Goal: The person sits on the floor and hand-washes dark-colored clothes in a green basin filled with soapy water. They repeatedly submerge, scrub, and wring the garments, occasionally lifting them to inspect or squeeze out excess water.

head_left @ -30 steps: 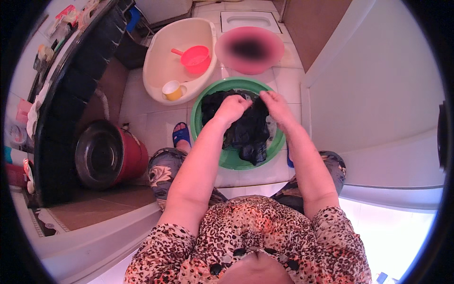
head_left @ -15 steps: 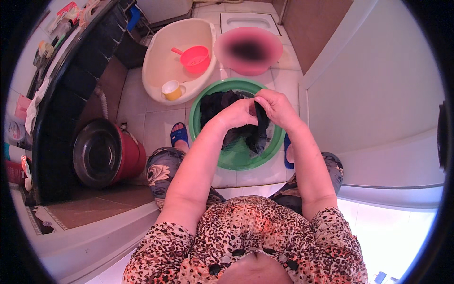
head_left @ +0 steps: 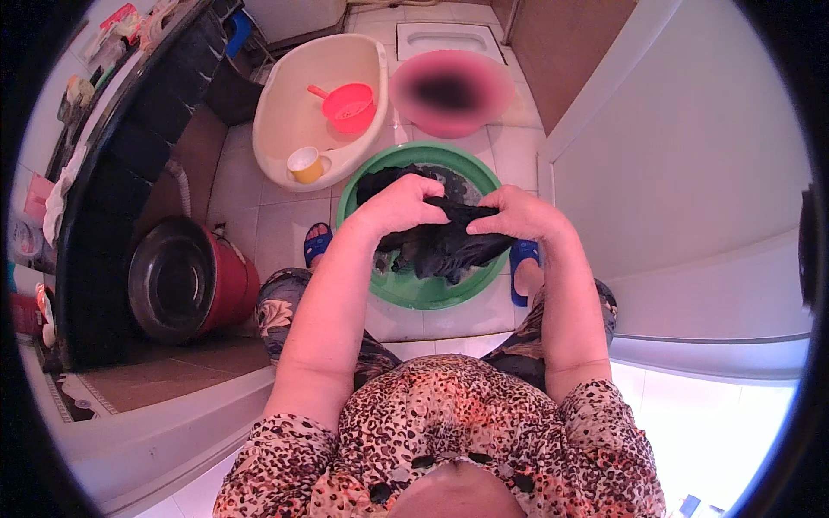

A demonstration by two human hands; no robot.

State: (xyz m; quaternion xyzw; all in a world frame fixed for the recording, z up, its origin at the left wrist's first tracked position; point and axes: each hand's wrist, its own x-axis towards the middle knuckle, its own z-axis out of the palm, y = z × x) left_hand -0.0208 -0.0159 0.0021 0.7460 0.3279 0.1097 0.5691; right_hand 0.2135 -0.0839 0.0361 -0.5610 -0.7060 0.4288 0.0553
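Observation:
A dark, wet cloth garment (head_left: 449, 246) is stretched between my two hands above a round green basin (head_left: 423, 298). My left hand (head_left: 400, 207) is closed on its upper left part, and my right hand (head_left: 518, 214) pinches the upper right part. Folds of the cloth hang down toward the water. More dark fabric (head_left: 384, 183) lies in the basin behind my left hand, and suds float on the water. What exact kind of garment it is cannot be made out.
Beyond the basin stand a cream baby bath (head_left: 275, 112) holding a red dipper (head_left: 350, 108) and a yellow cup (head_left: 306, 164), and a blurred pink basin (head_left: 453, 125). A red bucket (head_left: 233, 276) tilts at left. A white door (head_left: 682, 173) borders the right.
My hands have moved apart, and the cloth once bunched between them is now spread sideways. My right hand has shifted right and slightly nearer.

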